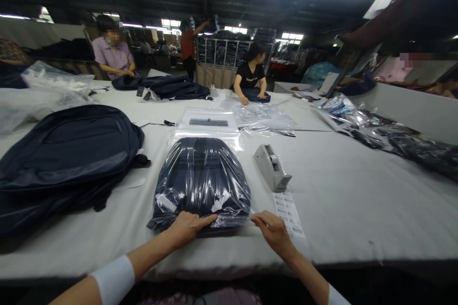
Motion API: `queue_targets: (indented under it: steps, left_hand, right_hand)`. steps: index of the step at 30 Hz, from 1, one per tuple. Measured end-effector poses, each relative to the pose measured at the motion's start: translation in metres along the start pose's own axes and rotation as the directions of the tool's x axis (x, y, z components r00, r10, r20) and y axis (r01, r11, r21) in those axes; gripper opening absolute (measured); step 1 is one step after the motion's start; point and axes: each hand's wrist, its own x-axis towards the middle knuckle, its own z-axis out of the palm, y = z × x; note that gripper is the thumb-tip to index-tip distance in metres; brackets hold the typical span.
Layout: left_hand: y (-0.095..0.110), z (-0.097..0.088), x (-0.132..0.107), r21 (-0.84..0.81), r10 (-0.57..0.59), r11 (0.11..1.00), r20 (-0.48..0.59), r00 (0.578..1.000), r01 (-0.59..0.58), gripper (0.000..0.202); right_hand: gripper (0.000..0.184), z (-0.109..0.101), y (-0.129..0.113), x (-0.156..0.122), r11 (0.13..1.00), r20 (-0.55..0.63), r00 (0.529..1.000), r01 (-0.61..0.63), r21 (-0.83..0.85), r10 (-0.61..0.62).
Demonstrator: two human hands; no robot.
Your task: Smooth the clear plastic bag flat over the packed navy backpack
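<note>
A dark navy backpack in a clear plastic bag (203, 176) lies on the table in front of me, with white tags showing through the film. Across its near edge rests my left hand (188, 228), index finger stretched out and pressing on the folded plastic. Just off the near right corner of the bag is my right hand (274, 233), its thumb and fingers pinched together. Whatever those fingertips hold is too thin and clear to make out. Beyond the right hand stands a grey tape dispenser (273, 168), beside a sheet of barcode labels (289, 214).
An unwrapped navy backpack (71, 152) lies at left. Behind the wrapped one are flat clear bags (203, 121). Plastic-covered goods (386, 133) line the right side. Across the white table (358, 209), a person in black (252, 76) and one in lilac (113, 55) handle dark items.
</note>
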Motion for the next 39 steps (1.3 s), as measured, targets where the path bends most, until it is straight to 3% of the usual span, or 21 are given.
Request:
queue_targets:
  steps: [1, 3, 6, 8, 9, 10, 12, 13, 14, 16, 19, 22, 25, 27, 29, 31, 33, 34, 36, 39]
  left_hand:
    - [-0.001, 0.000, 0.000, -0.001, 0.004, 1.000, 0.001, 1.000, -0.004, 0.080]
    - [-0.003, 0.001, 0.000, -0.007, 0.002, 1.000, 0.005, 1.000, -0.002, 0.080]
    - [-0.004, -0.001, 0.002, -0.027, -0.004, 1.000, 0.019, 1.000, 0.005, 0.079]
    - [-0.004, -0.003, 0.004, -0.038, -0.003, 0.999, 0.034, 0.999, 0.004, 0.079]
    - [-0.004, -0.004, 0.004, -0.041, -0.005, 0.999, 0.040, 0.999, 0.007, 0.079]
    - [-0.004, -0.005, 0.004, -0.044, -0.009, 0.999, 0.044, 0.999, 0.011, 0.080]
    - [-0.003, -0.006, 0.004, -0.043, -0.020, 0.999, 0.047, 0.999, 0.022, 0.079]
    - [-0.003, -0.006, 0.003, -0.040, -0.026, 0.999, 0.047, 0.999, 0.028, 0.079]
    - [-0.002, -0.006, 0.003, -0.038, -0.030, 0.999, 0.046, 0.999, 0.032, 0.078]
    - [-0.002, -0.006, 0.002, -0.035, -0.033, 0.999, 0.045, 0.998, 0.035, 0.078]
    - [-0.002, -0.004, 0.001, -0.042, -0.029, 0.999, 0.037, 0.999, 0.030, 0.080]
    - [-0.003, -0.003, 0.001, -0.050, -0.027, 0.998, 0.027, 0.999, 0.028, 0.080]
    - [-0.005, -0.002, 0.003, -0.069, -0.020, 0.997, 0.028, 0.999, 0.022, 0.078]
    - [-0.006, -0.002, 0.004, -0.085, -0.020, 0.996, 0.025, 1.000, 0.022, 0.078]
    - [-0.006, -0.002, 0.005, -0.091, -0.022, 0.996, 0.018, 1.000, 0.024, 0.076]
    - [-0.006, -0.004, 0.004, -0.093, -0.016, 0.996, 0.012, 1.000, 0.017, 0.074]
    - [-0.006, -0.004, 0.003, -0.096, -0.028, 0.995, 0.012, 1.000, 0.029, 0.070]
    - [-0.007, -0.004, 0.002, -0.104, -0.042, 0.994, 0.015, 0.999, 0.044, 0.068]
    - [-0.008, -0.001, -0.001, -0.131, -0.070, 0.989, 0.010, 0.998, 0.070, 0.058]
    - [-0.008, 0.009, -0.005, -0.154, -0.028, 0.988, -0.043, 0.999, 0.021, 0.034]
  right_hand:
    - [0.036, -0.006, 0.008, 0.004, 0.990, -0.063, 0.988, -0.143, 0.005, 0.143]
    - [0.045, -0.022, 0.029, 0.006, 0.928, -0.197, 0.911, -0.372, -0.019, 0.361]
    - [0.051, -0.046, 0.055, -0.004, 0.854, -0.311, 0.828, -0.514, -0.085, 0.467]
    - [0.050, -0.052, 0.057, -0.014, 0.824, -0.364, 0.779, -0.564, -0.054, 0.510]
    - [0.050, -0.050, 0.053, -0.019, 0.835, -0.377, 0.782, -0.549, -0.037, 0.497]
    - [0.050, -0.046, 0.046, -0.022, 0.875, -0.362, 0.823, -0.483, -0.041, 0.437]
    - [0.061, -0.033, 0.029, -0.025, 0.972, -0.245, 0.953, -0.209, -0.112, 0.177]
    - [0.064, -0.025, 0.020, -0.024, 0.986, -0.156, 0.987, -0.057, -0.155, 0.032]
    - [0.059, -0.018, 0.013, -0.021, 0.981, -0.070, 0.995, 0.057, -0.183, -0.071]
    - [0.036, -0.008, 0.004, -0.011, 0.973, 0.055, 0.990, 0.140, -0.182, -0.132]
    - [0.042, -0.004, 0.005, 0.004, 0.997, 0.168, 0.985, 0.054, -0.046, -0.046]
    - [0.047, 0.000, 0.020, 0.014, 0.967, 0.192, 0.953, -0.249, 0.060, 0.233]
    - [0.052, 0.007, 0.032, 0.020, 0.882, 0.135, 0.878, -0.469, 0.052, 0.459]
    - [0.046, 0.008, 0.027, 0.025, 0.859, 0.051, 0.859, -0.511, 0.028, 0.509]
    - [0.042, 0.007, 0.008, 0.033, 0.847, -0.078, 0.844, -0.524, 0.092, 0.530]
    - [0.042, 0.011, -0.022, 0.040, 0.853, -0.083, 0.873, -0.445, 0.271, 0.481]
    - [0.041, 0.024, -0.053, 0.047, 0.835, 0.111, 0.952, -0.305, 0.458, 0.287]
    - [0.045, 0.034, -0.065, 0.050, 0.833, 0.217, 0.965, -0.239, 0.499, 0.148]
    - [0.059, 0.058, -0.077, 0.056, 0.871, 0.351, 0.933, -0.104, 0.481, -0.083]
    - [0.064, 0.090, -0.072, 0.063, 0.926, 0.414, 0.879, 0.077, 0.370, -0.239]
